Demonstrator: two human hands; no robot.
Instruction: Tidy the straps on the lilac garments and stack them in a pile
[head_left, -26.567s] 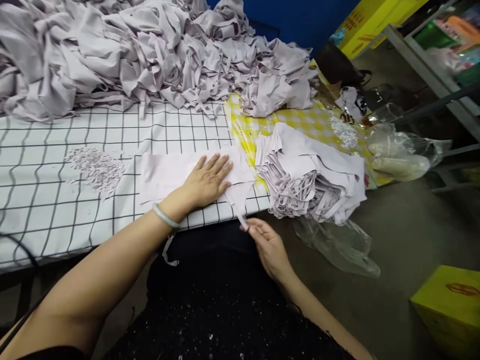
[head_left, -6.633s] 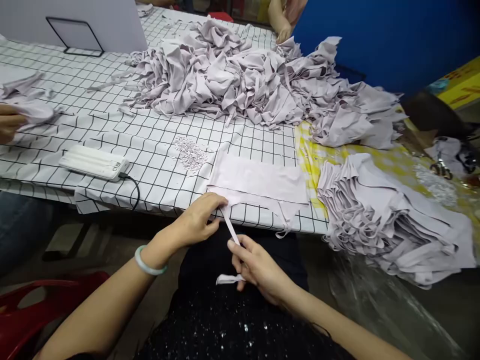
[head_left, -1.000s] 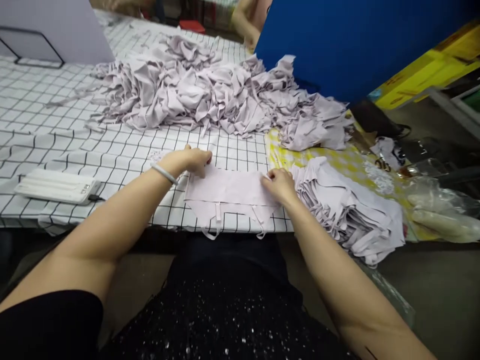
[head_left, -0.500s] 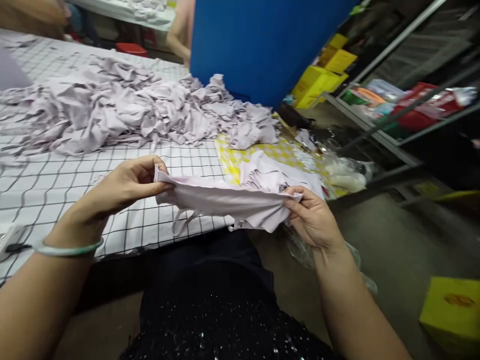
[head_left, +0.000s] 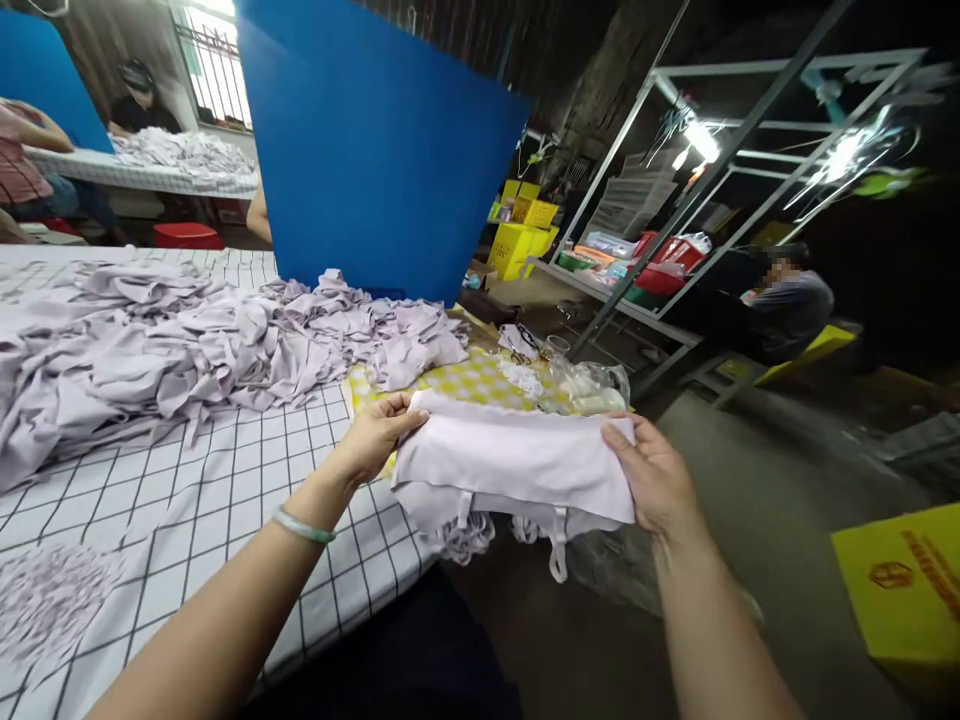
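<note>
A pale lilac garment piece [head_left: 517, 462] with thin straps hanging from its lower edge is stretched flat between my two hands. My left hand [head_left: 379, 437] grips its left end and my right hand [head_left: 654, 478] grips its right end. It hovers over the stack of folded lilac pieces [head_left: 465, 530], which it mostly hides, at the table's right end. A jade-coloured bangle [head_left: 302, 527] is on my left wrist.
A large heap of loose lilac garments [head_left: 187, 345] covers the black-grid tablecloth [head_left: 225, 500]. Small fabric trimmings [head_left: 45, 595] lie front left. A blue board [head_left: 375, 150] stands behind. Plastic bags [head_left: 592, 385], a metal rack [head_left: 675, 200], yellow boxes [head_left: 907, 590] and a seated person [head_left: 787, 310] are at right.
I have lifted the garment piece off the table with both hands and carried it to the right over the folded stack. My view has swung up and to the right.
</note>
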